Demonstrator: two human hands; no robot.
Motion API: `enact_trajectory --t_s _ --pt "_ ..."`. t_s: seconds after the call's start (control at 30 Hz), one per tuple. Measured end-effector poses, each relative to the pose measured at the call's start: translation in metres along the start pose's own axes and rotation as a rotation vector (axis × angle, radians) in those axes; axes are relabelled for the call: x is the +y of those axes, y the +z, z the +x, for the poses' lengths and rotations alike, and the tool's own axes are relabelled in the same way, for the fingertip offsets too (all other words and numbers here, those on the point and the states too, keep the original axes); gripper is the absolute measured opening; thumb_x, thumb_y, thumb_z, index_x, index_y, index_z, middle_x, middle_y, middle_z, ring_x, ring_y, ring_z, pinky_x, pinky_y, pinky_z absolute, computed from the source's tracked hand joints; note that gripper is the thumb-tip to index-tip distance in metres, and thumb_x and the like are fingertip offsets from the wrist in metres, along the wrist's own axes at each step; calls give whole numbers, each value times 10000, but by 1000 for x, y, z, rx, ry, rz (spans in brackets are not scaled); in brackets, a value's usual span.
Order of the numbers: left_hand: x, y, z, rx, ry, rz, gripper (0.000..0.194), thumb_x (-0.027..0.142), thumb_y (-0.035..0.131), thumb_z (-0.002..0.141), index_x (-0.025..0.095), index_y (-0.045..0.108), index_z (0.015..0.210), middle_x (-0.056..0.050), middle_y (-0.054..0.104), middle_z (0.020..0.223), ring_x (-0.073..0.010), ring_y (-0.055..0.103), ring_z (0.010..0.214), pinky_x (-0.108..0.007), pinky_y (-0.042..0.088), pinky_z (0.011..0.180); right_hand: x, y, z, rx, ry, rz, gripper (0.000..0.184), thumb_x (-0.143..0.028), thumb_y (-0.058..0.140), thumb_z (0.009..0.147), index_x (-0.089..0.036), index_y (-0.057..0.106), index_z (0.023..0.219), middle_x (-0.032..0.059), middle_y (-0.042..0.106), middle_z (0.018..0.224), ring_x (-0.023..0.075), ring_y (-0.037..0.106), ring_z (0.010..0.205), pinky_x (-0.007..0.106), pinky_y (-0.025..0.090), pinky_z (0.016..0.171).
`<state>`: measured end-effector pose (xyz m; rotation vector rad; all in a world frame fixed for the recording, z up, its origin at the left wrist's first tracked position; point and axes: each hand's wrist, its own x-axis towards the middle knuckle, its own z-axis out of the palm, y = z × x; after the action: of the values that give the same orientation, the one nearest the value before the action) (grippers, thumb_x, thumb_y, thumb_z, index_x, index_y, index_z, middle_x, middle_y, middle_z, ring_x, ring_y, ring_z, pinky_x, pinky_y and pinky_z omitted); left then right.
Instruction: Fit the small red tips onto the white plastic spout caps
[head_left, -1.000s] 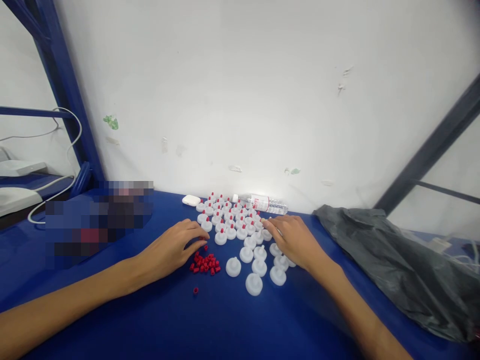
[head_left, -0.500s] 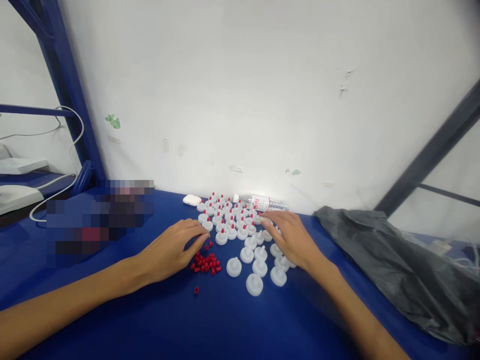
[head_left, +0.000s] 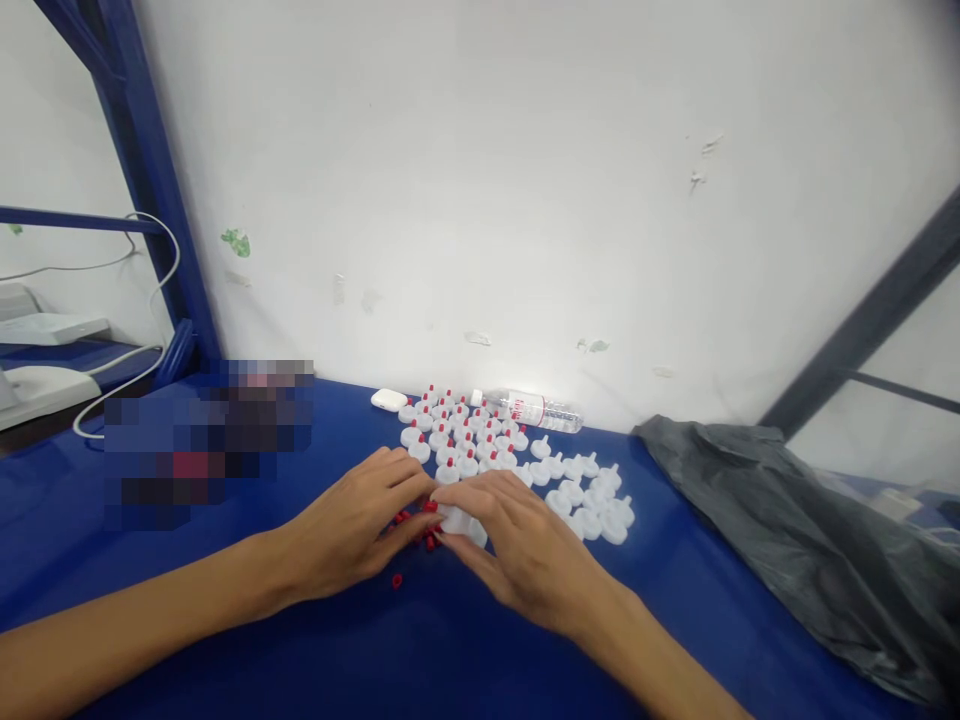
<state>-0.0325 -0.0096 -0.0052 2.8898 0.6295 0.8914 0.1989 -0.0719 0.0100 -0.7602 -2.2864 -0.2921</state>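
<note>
My right hand (head_left: 525,540) is closed around a white round nozzle cap (head_left: 454,520), its spout side turned toward my left hand. My left hand (head_left: 367,515) pinches a small red tip cap (head_left: 430,507) between thumb and forefinger, close against the white piece. Whether the two pieces touch is hidden by the fingers. Loose red caps (head_left: 402,517) lie under my left fingers, partly covered, and a single one (head_left: 397,581) rests nearer me. Behind my hands stand many white nozzle caps with red tips (head_left: 442,440). Bare white nozzle caps (head_left: 600,495) lie to the right.
A clear plastic bottle (head_left: 536,408) lies along the wall, with a small white case (head_left: 390,400) to its left. Dark grey cloth (head_left: 780,540) covers the right side of the blue table (head_left: 360,650). A white cable (head_left: 161,290) hangs by the left post.
My right hand has come left and nearer from among the white caps, now with a nozzle cap in it. My left hand has shifted slightly right to meet it. Bare caps were pushed right.
</note>
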Motion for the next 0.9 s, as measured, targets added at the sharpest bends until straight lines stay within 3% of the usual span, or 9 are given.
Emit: enact_trajectory --t_s 0.1,0.23,0.33,0.43,0.6,0.67,0.73,0.8,0.9 --pt "5 -5 1 -36 26 -1 222 229 417 1061 262 585 920 -34 670 893 -234 574 781 -415 442 734 1 -3 0 5 5 -10 413 -226 538 1047 -331 442 1435 20 785 1135 191 748 1033 351 635 931" --pt "9 -9 1 -9 26 -7 103 276 492 1035 274 546 947 -22 649 855 -240 566 743 -428 444 717 2 -4 1 -14 -1 17 310 -237 521 1058 -350 497 1345 -6 794 1122 163 755 1028 329 633 935" --pt "10 -8 2 -36 17 -49 184 242 431 1045 281 530 894 -23 647 830 -240 556 735 -425 444 707 -3 -2 3 -35 -41 -2 156 -233 490 1076 -321 580 1169 -13 799 1048 143 757 1004 302 623 921" --pt "12 -8 3 -73 0 -114 271 219 371 1048 277 520 829 -20 639 798 -236 545 739 -419 449 723 -8 -2 6 -79 -81 -82 221 -212 454 1087 -292 629 979 -2 801 1038 133 751 1003 290 611 918" --pt "10 -15 4 94 -230 -234 417 343 313 1079 253 419 686 21 526 666 -180 496 623 -357 451 647 22 -18 11 -76 -156 -293 314 -135 426 1071 -275 681 953 23 774 1250 183 678 1231 384 553 1069" --pt "3 -20 4 148 -306 -224 476 366 240 1096 255 315 640 37 424 598 -158 420 544 -334 390 554 50 -27 9 -38 18 -310 302 -162 424 1076 -276 689 989 27 769 1229 196 675 1220 390 543 1065" --pt "-5 -22 6 172 -340 -180 482 380 227 1094 257 311 635 39 397 598 -159 404 548 -331 367 545 77 -34 6 25 180 -360 249 -191 433 1076 -222 679 1066 109 738 1231 261 680 1167 453 548 1011" --pt "-15 -21 7 173 -366 -131 452 399 301 1081 249 407 668 30 457 646 -173 450 606 -339 394 595 95 -35 0 53 301 -384 261 -211 408 1081 -212 664 1132 123 712 1205 255 695 1044 431 559 922" --pt "-26 -12 9 117 -384 -82 329 399 422 1064 225 625 872 -5 611 801 -208 556 752 -362 472 721 105 -31 -8 -37 366 -376 255 -238 440 1069 -214 682 1149 111 710 1189 257 686 1036 447 516 984"
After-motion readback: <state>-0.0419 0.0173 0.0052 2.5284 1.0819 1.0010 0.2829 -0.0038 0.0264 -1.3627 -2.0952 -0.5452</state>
